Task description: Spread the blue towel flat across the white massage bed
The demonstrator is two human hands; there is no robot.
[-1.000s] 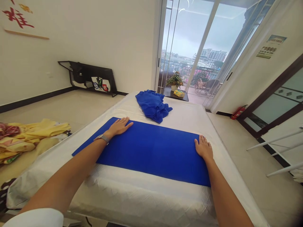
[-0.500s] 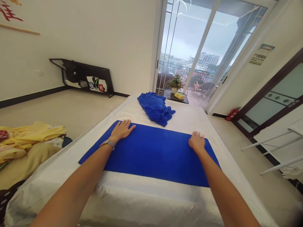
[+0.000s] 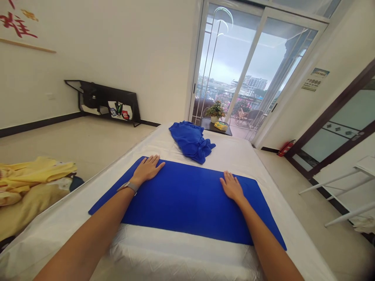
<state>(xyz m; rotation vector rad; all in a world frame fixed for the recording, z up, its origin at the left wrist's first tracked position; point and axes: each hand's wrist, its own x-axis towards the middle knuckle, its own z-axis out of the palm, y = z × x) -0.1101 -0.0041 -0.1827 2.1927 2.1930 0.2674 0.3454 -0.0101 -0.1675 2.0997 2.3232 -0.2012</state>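
A smooth blue cloth [image 3: 187,199], laid out as a flat rectangle, spreads across the near end of a white-covered bed [image 3: 175,253]. My left hand [image 3: 148,168] lies flat on its far left part, fingers stretched out and a watch on the wrist. On the right part rests my right hand [image 3: 232,185], palm down with fingers spread. Neither hand grips anything. Beyond the flat cloth sits a crumpled heap of blue fabric [image 3: 191,141].
Yellow and beige clothes [image 3: 38,179] are piled at the left. A small dark table [image 3: 205,125] with a potted plant [image 3: 216,111] and a yellow tissue pack [image 3: 221,125] stands past the bed. A white-legged stand [image 3: 348,187] is at the right.
My right hand has moved left across the blue cloth and its fingers have straightened. My left hand stays at the cloth's far left. The camera view has tilted up slightly.
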